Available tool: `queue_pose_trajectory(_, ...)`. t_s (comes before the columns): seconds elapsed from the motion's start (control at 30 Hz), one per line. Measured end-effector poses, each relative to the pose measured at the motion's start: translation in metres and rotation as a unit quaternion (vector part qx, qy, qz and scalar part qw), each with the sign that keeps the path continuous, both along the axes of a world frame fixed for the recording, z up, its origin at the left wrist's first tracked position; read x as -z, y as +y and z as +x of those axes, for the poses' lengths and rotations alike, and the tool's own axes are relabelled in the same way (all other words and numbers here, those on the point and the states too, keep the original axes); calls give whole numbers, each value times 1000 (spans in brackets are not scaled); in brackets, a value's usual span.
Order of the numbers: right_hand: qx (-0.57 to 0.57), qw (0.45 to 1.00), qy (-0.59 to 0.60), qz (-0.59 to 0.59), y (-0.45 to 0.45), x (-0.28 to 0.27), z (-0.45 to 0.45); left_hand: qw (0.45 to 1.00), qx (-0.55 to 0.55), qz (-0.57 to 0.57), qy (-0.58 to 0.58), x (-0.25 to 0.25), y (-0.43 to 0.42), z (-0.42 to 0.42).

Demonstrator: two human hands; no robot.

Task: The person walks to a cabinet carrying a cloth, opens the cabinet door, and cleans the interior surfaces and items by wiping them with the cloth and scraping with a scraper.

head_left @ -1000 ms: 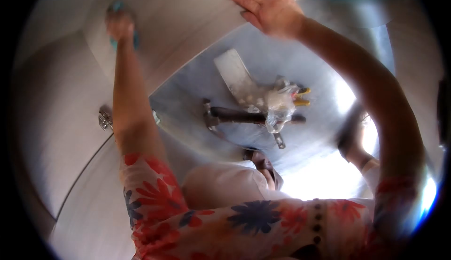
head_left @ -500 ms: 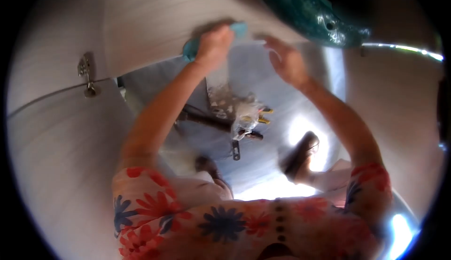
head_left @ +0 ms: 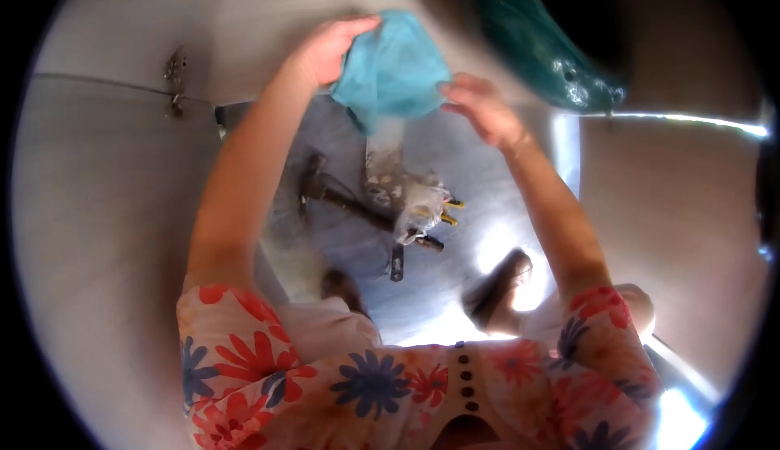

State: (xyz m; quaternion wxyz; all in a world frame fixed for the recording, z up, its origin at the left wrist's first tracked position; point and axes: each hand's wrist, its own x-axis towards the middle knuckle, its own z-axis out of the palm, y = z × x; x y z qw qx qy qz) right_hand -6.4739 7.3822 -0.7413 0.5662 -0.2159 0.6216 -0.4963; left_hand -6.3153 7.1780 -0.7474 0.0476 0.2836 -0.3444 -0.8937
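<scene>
A teal cloth is spread between my two hands, high in the middle of the head view. My left hand grips its upper left side, fingers pressed together on the edge. On the right edge, my right hand pinches the cloth near its lower corner. Below the cloth, a hammer lies on the grey floor, next to a clear plastic bag and yellow-handled tools.
A glossy green curved object hangs at the upper right. A metal hinge is on the pale panel at left. My feet, in dark shoes, stand on the floor. Bright light falls near them.
The cloth, earlier bunched under my left hand against the panel, has come to the middle and been opened out. My right hand has left the panel and taken hold of the cloth.
</scene>
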Motion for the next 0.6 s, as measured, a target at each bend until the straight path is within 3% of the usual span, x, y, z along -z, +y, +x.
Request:
queue_pose_trajectory(0.07, 14, 999, -45, 5, -10, -7, 1, 991, -57, -90, -75, -11, -10, 9)
queue_pose_trajectory(0.17, 43, 992, -105, -48, -41, -15, 3, 978, -74, -181, -65, -12, -37, 18)
queue_pose_trajectory(0.27, 126, 979, -113, -110, -77, -16, 3, 905, -214, -339, -143, -11, -56, 20)
queue_pose_trajectory(0.33, 103, 973, 191, -81, -81, 26, -12, 780, -164, -551, -246, 5, -56, 19)
queue_pose_trajectory(0.37, 92, 935, 337, -62, -82, 46, -20, 696, -132, -641, -294, 21, -51, 17)
queue_pose_trajectory(0.43, 4, 850, 522, -70, -75, 58, -27, 611, -66, -719, -325, 44, -23, 3)
queue_pose_trajectory(0.5, -58, 740, 661, -112, -51, 67, -25, 547, -12, -767, -335, 59, 20, -9)
queue_pose_trajectory(0.53, -72, 780, 619, -58, -49, 66, -25, 546, 0, -773, -324, 62, 24, -16)
queue_pose_trajectory(0.6, -89, 723, 666, -162, -66, 55, -30, 525, -23, -783, -332, 50, 7, -40)
